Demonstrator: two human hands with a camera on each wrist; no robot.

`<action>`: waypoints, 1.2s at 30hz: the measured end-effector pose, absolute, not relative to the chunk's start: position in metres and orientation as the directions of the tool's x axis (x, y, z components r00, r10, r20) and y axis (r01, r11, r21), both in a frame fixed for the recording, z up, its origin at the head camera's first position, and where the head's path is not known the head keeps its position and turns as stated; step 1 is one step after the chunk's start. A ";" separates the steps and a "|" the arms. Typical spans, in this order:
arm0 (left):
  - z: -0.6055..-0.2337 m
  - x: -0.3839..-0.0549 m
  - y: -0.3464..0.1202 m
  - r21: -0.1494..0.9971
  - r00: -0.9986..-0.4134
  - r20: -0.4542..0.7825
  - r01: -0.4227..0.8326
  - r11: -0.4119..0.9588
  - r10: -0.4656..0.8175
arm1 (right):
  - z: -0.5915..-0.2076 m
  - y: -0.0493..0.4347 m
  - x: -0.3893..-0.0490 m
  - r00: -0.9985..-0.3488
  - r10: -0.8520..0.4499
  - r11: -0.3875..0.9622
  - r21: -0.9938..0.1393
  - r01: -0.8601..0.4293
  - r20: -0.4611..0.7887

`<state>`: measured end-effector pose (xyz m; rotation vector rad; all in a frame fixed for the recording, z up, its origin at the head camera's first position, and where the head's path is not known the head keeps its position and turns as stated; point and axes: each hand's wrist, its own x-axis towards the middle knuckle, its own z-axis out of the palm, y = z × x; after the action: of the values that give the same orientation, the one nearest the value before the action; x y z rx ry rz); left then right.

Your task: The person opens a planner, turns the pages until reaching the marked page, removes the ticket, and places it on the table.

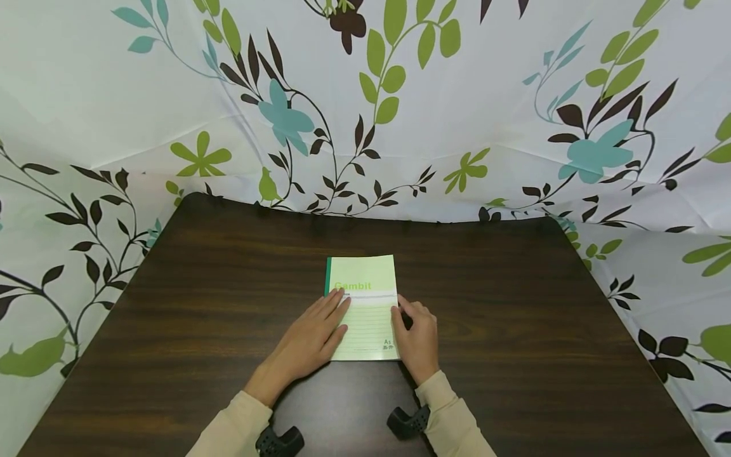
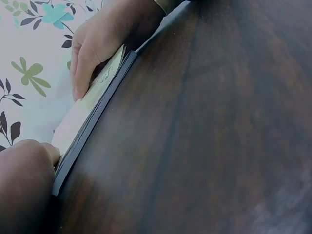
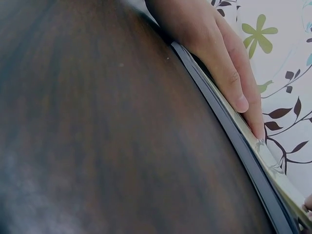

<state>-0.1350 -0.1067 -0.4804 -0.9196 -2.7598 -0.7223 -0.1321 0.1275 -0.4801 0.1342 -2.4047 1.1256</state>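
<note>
Notebook (image 1: 368, 320) lies partly under the flat left hand (image 1: 311, 339), right hand (image 1: 419, 339) pinching its edge.

Smooth paper cover on the notebook (image 1: 368, 324) at centre; wood-grained counter (image 1: 502, 330), softly shiny at lower centre; creased matt cloth (image 1: 497, 95) across the top; black plastic-looking wrist devices (image 1: 280, 442) along the bottom.

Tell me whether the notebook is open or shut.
Shut: the notebook lies with its printed front cover facing up, the left hand resting on it and the right hand at its right edge.
</note>
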 end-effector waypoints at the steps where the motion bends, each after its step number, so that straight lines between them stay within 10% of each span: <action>1: -0.480 -0.135 -0.107 0.396 -0.802 0.279 0.597 0.698 0.528 | -0.480 0.127 -0.132 -0.881 0.109 0.658 -0.698 -0.283 0.460; 36: -0.484 -0.136 -0.108 0.409 -0.796 0.313 0.605 0.683 0.518 | -0.474 0.122 -0.126 -0.856 0.103 0.734 -0.620 -0.278 0.506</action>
<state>-0.1364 -0.1083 -0.4838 -0.9161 -2.7215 -0.7544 -0.1257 0.1224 -0.4736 0.1324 -2.4147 0.9777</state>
